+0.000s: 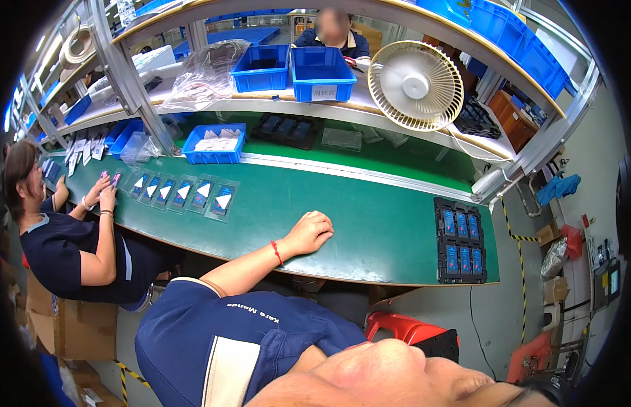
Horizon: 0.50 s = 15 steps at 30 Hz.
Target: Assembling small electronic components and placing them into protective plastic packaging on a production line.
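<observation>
My left hand [312, 233] rests on the green tabletop [274, 197] near its front edge, a red cord bracelet on the wrist. Its fingers are curled into a loose fist, and nothing shows in them. My right hand is out of sight. Left of my hand lies a row of clear plastic pouches with dark flat pieces [224, 199], each bearing a white triangle. Far to the right, a black tray [460, 270] holds several blue rectangular pieces [449, 222] in two rows.
At the left, a co-worker's hands [106, 188] handle small pink-marked pieces. A blue bin [214, 144] with white packets stands at the table's back. Above, a shelf carries blue bins [322, 74] and a round fan [415, 85]. A red stool [413, 332] stands below the table.
</observation>
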### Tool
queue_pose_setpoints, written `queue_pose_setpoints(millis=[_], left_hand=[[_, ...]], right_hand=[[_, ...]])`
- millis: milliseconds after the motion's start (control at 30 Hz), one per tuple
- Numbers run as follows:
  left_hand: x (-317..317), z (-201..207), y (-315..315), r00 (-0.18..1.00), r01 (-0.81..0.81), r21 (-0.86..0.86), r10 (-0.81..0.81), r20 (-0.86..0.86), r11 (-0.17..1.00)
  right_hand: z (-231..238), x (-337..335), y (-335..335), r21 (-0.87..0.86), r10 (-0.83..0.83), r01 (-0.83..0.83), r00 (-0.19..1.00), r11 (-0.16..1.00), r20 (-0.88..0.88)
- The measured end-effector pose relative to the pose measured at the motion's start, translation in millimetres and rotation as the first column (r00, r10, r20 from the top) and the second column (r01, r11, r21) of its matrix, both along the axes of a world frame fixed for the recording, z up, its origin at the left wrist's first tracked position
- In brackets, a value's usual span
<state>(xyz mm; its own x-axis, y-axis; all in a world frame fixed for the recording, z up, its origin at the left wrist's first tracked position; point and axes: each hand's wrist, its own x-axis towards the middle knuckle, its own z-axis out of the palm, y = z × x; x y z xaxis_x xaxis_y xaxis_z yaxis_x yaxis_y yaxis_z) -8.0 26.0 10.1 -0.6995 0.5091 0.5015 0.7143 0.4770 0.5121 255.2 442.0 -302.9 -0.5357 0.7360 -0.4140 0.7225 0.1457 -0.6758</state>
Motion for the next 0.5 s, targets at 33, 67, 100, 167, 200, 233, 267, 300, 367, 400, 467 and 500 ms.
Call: queue_pose_setpoints(millis=[33,67,100,167,200,233,267,300,367,400,467,500], left_hand=[[-2,0,2,1.000,0.002,0.005,-0.002,-0.001,1.000],[-4,1,3,1.000,-0.001,-0.002,0.001,0.012,1.000],[-5,2,4,1.000,-0.005,-0.008,0.005,0.024,1.000],[-6,3,5,0.998,-0.044,0.004,0.044,0.035,0.999],[-7,4,7,0.996,-0.081,0.014,0.080,0.043,0.997],[-9,3,9,0.994,-0.104,0.014,0.103,0.039,0.995],[-16,2,10,0.992,-0.081,0.026,0.078,0.103,0.996],[-23,2,13,0.985,-0.064,0.041,0.056,0.165,0.997],[-39,3,27,0.950,-0.020,0.073,-0.004,0.313,0.997],[-44,-2,25,0.922,-0.047,0.074,0.015,0.388,0.996],[-46,-2,12,0.865,-0.125,0.088,0.065,0.497,0.988],[-51,5,27,0.854,-0.072,0.101,0.009,0.520,0.992]], right_hand=[[0,5,3,-0.016,0.039,-0.039,0.999,0.999,0.016],[0,11,5,-0.032,0.079,-0.078,0.996,0.996,0.032],[0,16,6,-0.049,0.120,-0.118,0.992,0.992,0.048],[-1,26,5,-0.091,0.213,-0.206,0.974,0.974,0.079],[0,29,4,-0.112,0.263,-0.253,0.960,0.961,0.093],[4,24,0,-0.135,0.325,-0.311,0.940,0.941,0.100],[5,14,-5,-0.156,0.390,-0.372,0.916,0.915,0.100],[6,2,-10,-0.176,0.455,-0.435,0.885,0.883,0.100],[14,-17,-34,-0.221,0.573,-0.544,0.814,0.809,0.094],[155,-56,-86,-0.080,0.730,-0.755,0.594,0.651,0.339],[269,-111,-127,-0.140,0.896,-0.900,0.372,0.412,0.242],[318,-114,-141,-0.171,0.952,-0.941,0.270,0.292,0.141]])
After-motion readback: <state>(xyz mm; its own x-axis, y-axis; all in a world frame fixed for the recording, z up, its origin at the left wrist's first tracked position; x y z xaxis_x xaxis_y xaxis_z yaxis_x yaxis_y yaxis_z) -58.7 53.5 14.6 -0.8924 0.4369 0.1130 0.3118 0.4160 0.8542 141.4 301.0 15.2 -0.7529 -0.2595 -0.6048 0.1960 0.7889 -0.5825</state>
